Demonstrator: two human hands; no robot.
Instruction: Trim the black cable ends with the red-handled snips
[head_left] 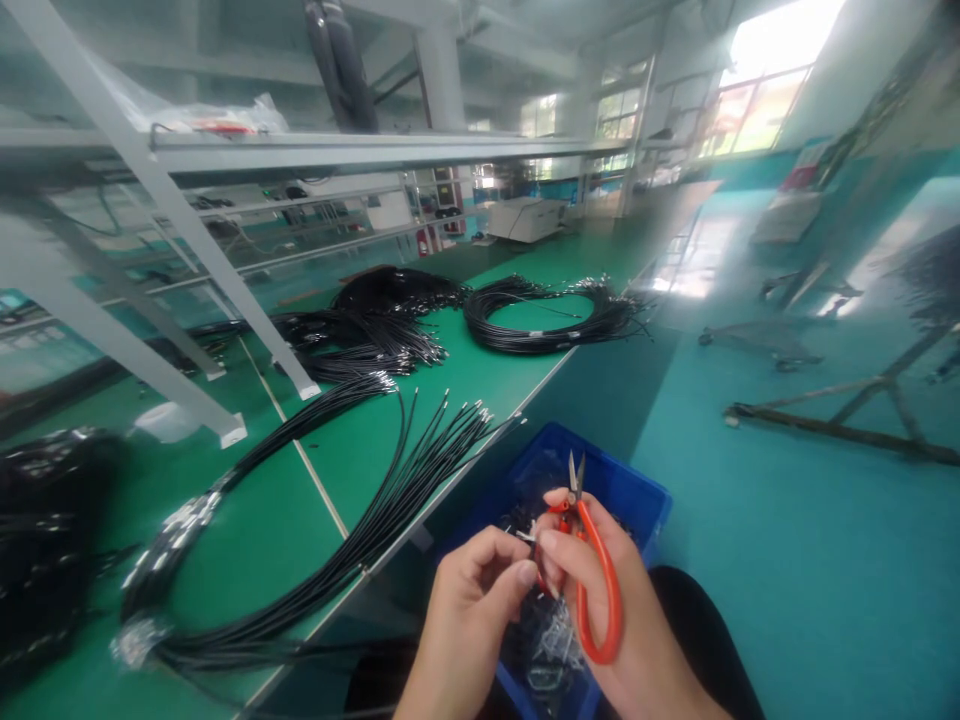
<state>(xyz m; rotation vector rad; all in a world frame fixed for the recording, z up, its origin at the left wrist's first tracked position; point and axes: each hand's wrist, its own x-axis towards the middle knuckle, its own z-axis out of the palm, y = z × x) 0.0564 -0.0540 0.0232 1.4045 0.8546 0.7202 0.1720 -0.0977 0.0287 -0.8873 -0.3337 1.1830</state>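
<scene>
Red-handled scissors (609,590) rest in my right hand (622,600), their blades slightly parted and pointing up and away from me. Its thumb and fingertips also come together close to my left hand (472,605). The left thumb and index finger pinch a small dark piece with a pale tip, too small to name. Below both hands sits a blue plastic bin (652,500) with small clear and dark pieces inside, partly hidden by my hands. To the left, a bundle of black cables (375,530) with metal ends lies curved on the green table.
On the green table (330,450), a coil of black cables (517,335) and more cable bundles (367,340) lie farther back. A metal shelf frame (217,250) stands over the table's left side. A wheeled stand (847,420) is on the floor at right.
</scene>
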